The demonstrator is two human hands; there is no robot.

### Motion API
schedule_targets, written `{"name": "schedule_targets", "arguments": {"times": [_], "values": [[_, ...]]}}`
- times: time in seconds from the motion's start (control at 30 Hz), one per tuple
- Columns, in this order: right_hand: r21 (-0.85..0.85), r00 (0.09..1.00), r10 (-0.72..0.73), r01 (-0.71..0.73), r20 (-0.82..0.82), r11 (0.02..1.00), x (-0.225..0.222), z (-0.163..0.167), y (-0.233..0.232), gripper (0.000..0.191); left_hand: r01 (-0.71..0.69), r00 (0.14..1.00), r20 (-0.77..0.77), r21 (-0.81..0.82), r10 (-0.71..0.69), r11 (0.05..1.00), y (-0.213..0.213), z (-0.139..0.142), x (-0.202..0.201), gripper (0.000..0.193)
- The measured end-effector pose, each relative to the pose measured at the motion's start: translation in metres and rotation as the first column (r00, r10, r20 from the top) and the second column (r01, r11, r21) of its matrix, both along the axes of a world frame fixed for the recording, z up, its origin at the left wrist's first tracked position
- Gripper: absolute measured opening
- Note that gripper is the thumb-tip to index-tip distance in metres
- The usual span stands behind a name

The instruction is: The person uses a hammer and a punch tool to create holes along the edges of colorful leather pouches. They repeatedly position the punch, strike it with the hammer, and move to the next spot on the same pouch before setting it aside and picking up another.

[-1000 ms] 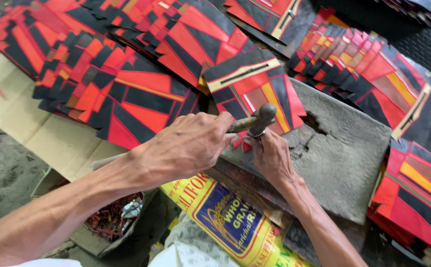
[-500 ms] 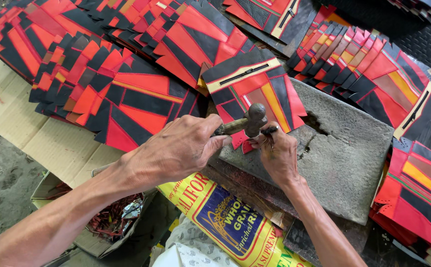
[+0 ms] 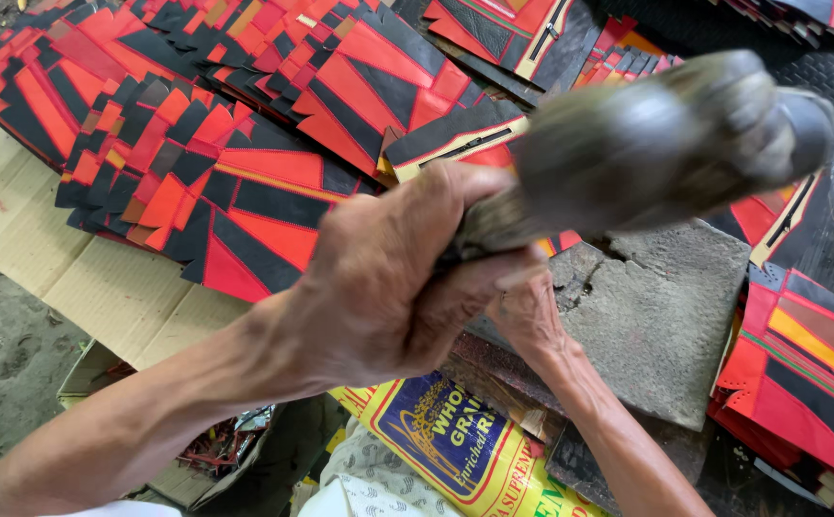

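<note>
My left hand [image 3: 388, 287] is closed around the handle of a hammer [image 3: 666, 144]. The hammer is lifted close to the camera, and its dark head is blurred at the upper right. Below it, my right hand [image 3: 532, 321] rests at the near left edge of a grey stone slab [image 3: 666, 325], mostly hidden behind my left hand. What its fingers pinch cannot be seen. A red and black stitched piece with a cream strip [image 3: 455, 144] lies just beyond the hands.
Several overlapping red, orange and black pieces [image 3: 245, 211] lie spread on flattened cardboard [image 3: 82, 278]. More are stacked at the right [image 3: 810, 364]. A yellow printed sack [image 3: 455, 450] lies under the slab, with a box of scraps [image 3: 216, 450] at the lower left.
The hammer has swung up from the slab towards the camera and now fills the upper right. My right hand has stayed at the slab's edge.
</note>
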State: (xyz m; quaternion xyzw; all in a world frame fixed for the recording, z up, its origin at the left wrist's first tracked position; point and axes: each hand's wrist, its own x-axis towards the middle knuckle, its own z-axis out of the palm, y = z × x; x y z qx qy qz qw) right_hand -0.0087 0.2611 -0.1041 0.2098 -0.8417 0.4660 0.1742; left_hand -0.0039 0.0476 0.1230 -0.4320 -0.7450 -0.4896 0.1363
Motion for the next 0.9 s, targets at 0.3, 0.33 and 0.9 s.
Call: {"name": "schedule_targets", "arguments": {"times": [0.3, 0.33, 0.9], "values": [[-0.139, 0.915, -0.179, 0.243, 0.362, 0.96, 0.013, 0.004, 0.0, 0.012, -0.086, 0.801, 0.458, -0.55, 0.386, 0.831, -0.031, -0.081, 0.0, 0.031], [-0.252, 0.866, -0.159, 0.306, 0.474, 0.918, 0.009, 0.005, -0.001, 0.018, -0.149, 0.745, 0.496, -0.528, 0.446, 0.836, -0.031, -0.096, -0.002, 0.034], [-0.45, 0.788, 0.069, 0.276, 0.612, 0.849, 0.102, 0.045, 0.063, 0.014, -0.201, 0.87, 0.385, -0.296, 0.309, 0.934, -0.06, -0.17, -0.106, 0.025]]}}
